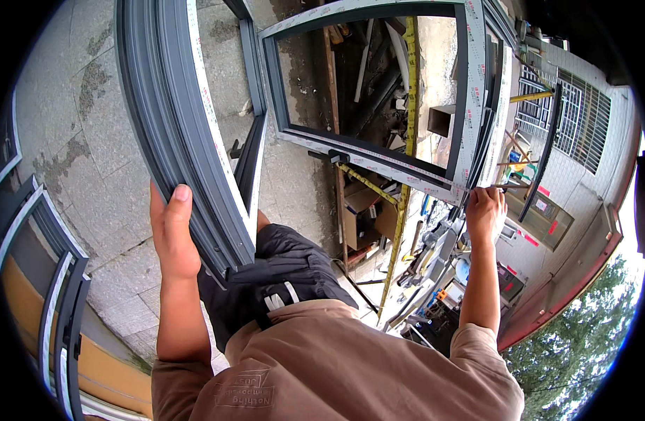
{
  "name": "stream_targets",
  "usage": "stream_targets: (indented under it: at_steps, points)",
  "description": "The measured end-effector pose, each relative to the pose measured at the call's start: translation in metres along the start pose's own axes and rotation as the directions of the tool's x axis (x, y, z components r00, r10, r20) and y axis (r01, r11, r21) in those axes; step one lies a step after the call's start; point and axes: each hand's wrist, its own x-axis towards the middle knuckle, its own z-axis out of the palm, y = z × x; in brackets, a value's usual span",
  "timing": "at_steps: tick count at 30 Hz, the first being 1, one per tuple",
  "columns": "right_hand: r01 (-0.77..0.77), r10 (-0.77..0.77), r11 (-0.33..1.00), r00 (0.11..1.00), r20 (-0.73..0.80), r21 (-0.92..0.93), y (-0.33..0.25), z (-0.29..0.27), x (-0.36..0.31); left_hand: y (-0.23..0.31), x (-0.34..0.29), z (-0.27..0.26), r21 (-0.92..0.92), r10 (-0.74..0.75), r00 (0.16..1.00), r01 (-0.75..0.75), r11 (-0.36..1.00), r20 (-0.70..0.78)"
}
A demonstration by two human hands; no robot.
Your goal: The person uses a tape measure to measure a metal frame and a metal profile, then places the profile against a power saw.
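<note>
My left hand [173, 235] wraps round the lower end of a dark grey window frame [171, 119], its thumb on the ribbed outer face and its other fingers hidden behind. Joined at an angle to this frame is an opened window sash [476, 91], with white printed film along its edges and a black handle [329, 157] on its lower rail. At the sash's lower right corner my right hand [485, 207] is closed, fingers curled together. A thin dark rod [513, 186] shows beside its fingers; whether the hand holds it I cannot tell.
Yellow-and-black striped bars [398, 231] stand behind the sash. Beyond them are a cardboard box [368, 214] and a clutter of tools [434, 252]. More window frames [56, 281] stand at the left. Grey stone paving [91, 140] lies below, and a brick building with barred windows [582, 119] rises at the right.
</note>
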Motion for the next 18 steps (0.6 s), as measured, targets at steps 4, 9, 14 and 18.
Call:
stream_targets:
  at_steps: [4,9,14,18]
  points:
    - [-0.035,0.035,0.999,0.999,0.018,0.009,0.003,-0.001,-0.003,0.0,0.002,0.008,0.023,0.022,0.998,-0.024,0.999,0.058]
    - [-0.143,0.137,0.988,0.986,0.096,0.059,0.009,-0.016,-0.016,0.003,0.005,0.031,0.094,0.061,0.992,-0.071,0.993,0.109]
    - [-0.228,0.202,0.967,0.959,0.198,0.115,0.025,-0.05,-0.043,0.011,0.003,0.066,0.086,0.014,0.973,-0.034,0.996,0.231]
    - [-0.288,0.22,0.938,0.925,0.31,0.195,0.034,-0.076,-0.074,0.011,0.002,0.1,0.139,0.012,0.934,-0.065,0.988,0.356]
